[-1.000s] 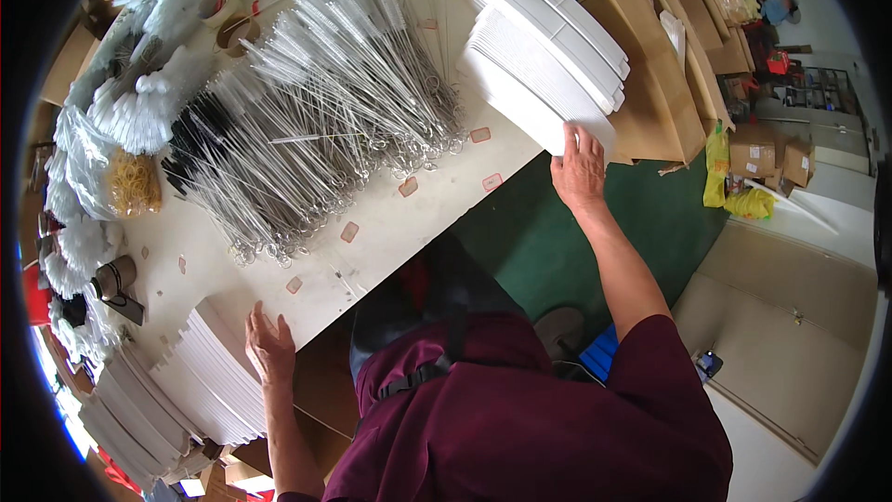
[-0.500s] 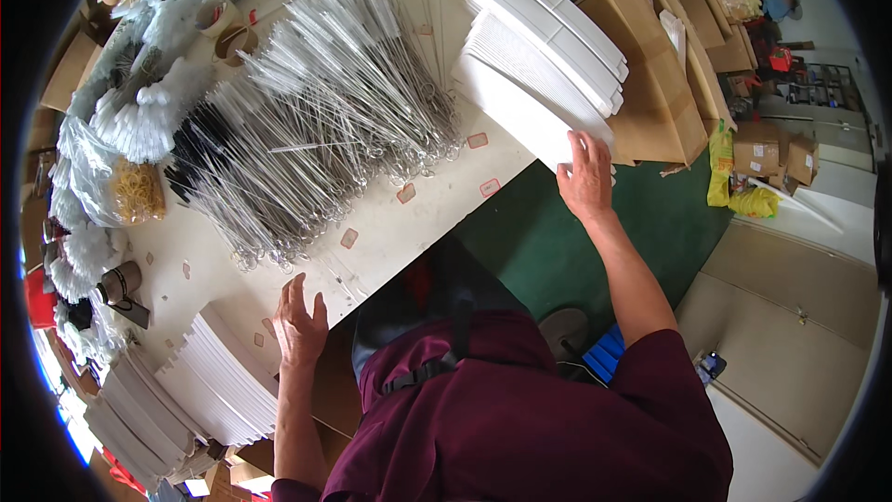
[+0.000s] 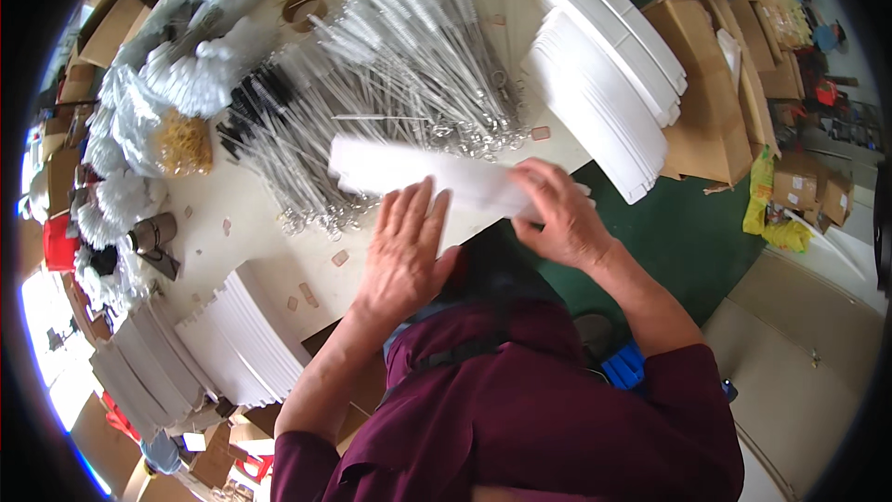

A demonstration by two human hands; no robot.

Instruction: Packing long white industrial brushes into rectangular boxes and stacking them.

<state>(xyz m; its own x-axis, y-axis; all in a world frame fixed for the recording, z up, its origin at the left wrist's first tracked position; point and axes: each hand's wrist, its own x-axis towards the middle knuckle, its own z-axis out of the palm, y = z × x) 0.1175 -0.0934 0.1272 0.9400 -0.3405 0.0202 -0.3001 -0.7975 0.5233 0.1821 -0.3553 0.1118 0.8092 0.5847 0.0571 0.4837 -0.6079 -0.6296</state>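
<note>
While the right hand (image 3: 563,216) grips the right end of a long white strip (image 3: 409,165) between thumb and fingers, the left hand (image 3: 406,246) is open beside the strip's lower edge, fingers straight and close together, thumb spread away; whether its fingertips touch the strip, I cannot tell. Blurred, the strip lies crosswise over the table's near edge, hiding some looped ends of the wire brushes (image 3: 400,65). To the left, a stack of white pieces (image 3: 243,344) sits on the table (image 3: 209,200); to the right, another white stack (image 3: 604,84) fans out near a cardboard box (image 3: 697,84). Beyond the brushes' left side are a bag of yellow bands (image 3: 184,142) and, farther off, tape rolls (image 3: 304,11).
</note>
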